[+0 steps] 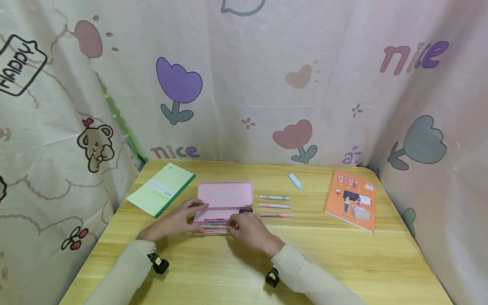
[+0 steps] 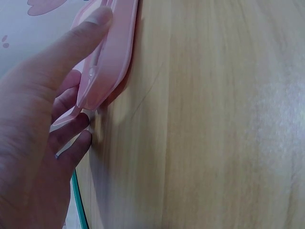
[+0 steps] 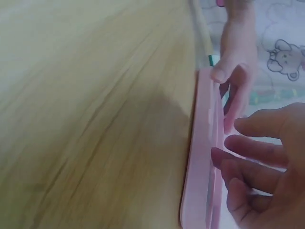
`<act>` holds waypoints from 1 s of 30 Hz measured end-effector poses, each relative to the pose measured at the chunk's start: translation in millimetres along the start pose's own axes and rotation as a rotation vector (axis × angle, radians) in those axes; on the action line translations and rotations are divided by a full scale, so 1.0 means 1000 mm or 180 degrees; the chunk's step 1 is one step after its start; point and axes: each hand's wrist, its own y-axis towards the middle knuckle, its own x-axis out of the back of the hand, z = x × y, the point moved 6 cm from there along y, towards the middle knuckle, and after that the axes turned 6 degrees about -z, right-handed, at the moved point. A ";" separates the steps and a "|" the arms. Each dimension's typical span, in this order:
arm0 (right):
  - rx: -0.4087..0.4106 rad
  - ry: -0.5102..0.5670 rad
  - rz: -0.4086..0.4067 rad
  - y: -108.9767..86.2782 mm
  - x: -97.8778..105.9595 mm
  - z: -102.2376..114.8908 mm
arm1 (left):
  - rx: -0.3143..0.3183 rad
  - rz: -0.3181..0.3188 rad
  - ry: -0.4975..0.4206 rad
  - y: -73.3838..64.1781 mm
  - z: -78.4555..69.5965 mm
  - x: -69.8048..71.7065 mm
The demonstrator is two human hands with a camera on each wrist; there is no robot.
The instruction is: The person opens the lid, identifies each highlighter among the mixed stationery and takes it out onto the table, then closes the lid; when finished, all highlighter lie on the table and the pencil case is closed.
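At the middle of the wooden table (image 1: 244,267): pencil case (image 1: 219,213), pink, quantity 1, lying open, its 1 lid (image 1: 225,194) laid back towards the curtain. Contents: pens (image 1: 214,226), more than 1, lying lengthwise along the near side, exact count hidden by the fingers; 1 black item (image 1: 244,210) at the right end, partly covered.

Hands, 2. Left hand (image 1: 179,218): gripping the case's left end, thumb against the near side, fingers curved about the end. Right hand (image 1: 251,231): over the case's right part, fingers bent downward; whether they pinch a pen cannot be told.

Just right of the case: 3 loose pens (image 1: 274,206), roughly parallel, not touching; counted from the far side, 1 with a green end, 1 pink, 1 peach-toned. Farther back, 1 pale-blue bar (image 1: 295,181), set at a slant.

Near the table's left edge: 1 green notebook (image 1: 162,188), lettered "Gambit". Near the right edge: 1 orange book (image 1: 350,201), 2 printed figures on its cover.

At the wrists: 2 black devices (image 1: 160,265), 1 each, beside 2 pale sleeves (image 1: 126,271).

Behind: pale printed curtain (image 1: 236,63), bearing "nice" 2 times, "HAPPY" 1 time, 1 bear, 1 purple tulip
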 end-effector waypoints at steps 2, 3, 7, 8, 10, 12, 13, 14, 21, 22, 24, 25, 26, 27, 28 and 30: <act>-0.0165 0.0288 0.0064 0.000 0.000 -0.004 | -0.0014 -0.0003 -0.0017 0.000 0.000 0.000; -0.0244 0.0479 0.0084 0.000 0.001 -0.006 | -0.0012 0.0001 -0.0023 -0.001 0.000 0.001; -0.0446 0.1053 0.0082 0.001 0.006 -0.012 | -0.0008 0.0006 -0.0052 -0.001 0.001 0.001; -0.0454 0.1112 0.0060 0.001 0.007 -0.012 | -0.0003 0.0007 -0.0051 -0.001 0.001 0.001; -0.0425 0.1091 0.0031 0.002 0.006 -0.012 | 0.0003 0.0004 -0.0048 -0.001 0.002 0.001; -0.0385 0.0986 0.0045 0.002 0.002 -0.011 | 0.0014 0.0004 -0.0040 -0.001 0.002 0.000; -0.0344 0.0897 0.0046 0.002 0.000 -0.010 | 0.0017 0.0005 -0.0040 -0.001 0.002 0.000; -0.0285 0.0790 0.0041 0.002 -0.003 -0.008 | 0.0028 0.0006 -0.0037 -0.001 0.003 0.000; 0.0089 0.0072 -0.0138 0.003 -0.015 0.001 | 0.0102 -0.0001 -0.0046 -0.001 0.004 -0.002; 0.0111 -0.0005 -0.0145 0.004 -0.016 0.001 | 0.0104 -0.0002 -0.0050 -0.001 0.004 -0.002; 0.0122 -0.0122 -0.0151 0.003 -0.017 0.001 | 0.0095 -0.0001 -0.0044 -0.001 0.004 -0.002; 0.0118 -0.0136 -0.0153 0.003 -0.016 0.001 | 0.0097 0.0003 -0.0049 -0.001 0.004 -0.002; 0.0107 -0.0135 -0.0153 0.002 -0.015 0.000 | 0.0093 0.0008 -0.0045 -0.001 0.004 -0.003; 0.0105 -0.0128 -0.0164 0.001 -0.014 -0.001 | 0.0091 0.0011 -0.0044 -0.001 0.004 -0.003; 0.0099 -0.0130 -0.0177 0.000 -0.011 -0.003 | 0.0089 0.0014 -0.0038 -0.001 0.004 -0.002; 0.0112 -0.0092 -0.0233 -0.002 -0.004 -0.007 | 0.0081 0.0014 -0.0031 -0.001 0.003 -0.002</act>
